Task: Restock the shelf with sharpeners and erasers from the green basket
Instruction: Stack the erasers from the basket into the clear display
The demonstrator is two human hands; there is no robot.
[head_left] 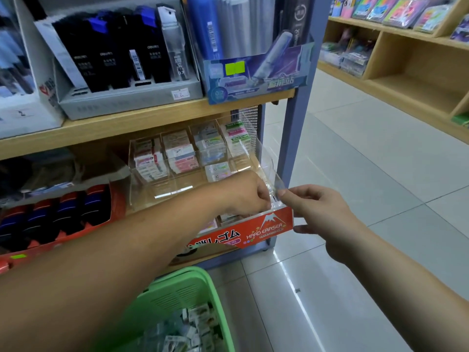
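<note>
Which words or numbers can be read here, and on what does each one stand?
"HARD ERASER": red front label of the clear eraser tray.
"ゴム": same label.
"0.7": blue display box.
"Hard Eraser": eraser packs, back right compartment.
Print on the black packs: too blurred.

Left hand (247,196) reaches into the front right compartment of a clear acrylic tray (269,161), fingers curled downward; whether they hold anything is hidden. Right hand (322,219) pinches the tray's front right corner, above a red label (253,232). Packaged erasers (181,153) fill the rear compartments. A green basket (193,278) of small packets stands below.
</note>
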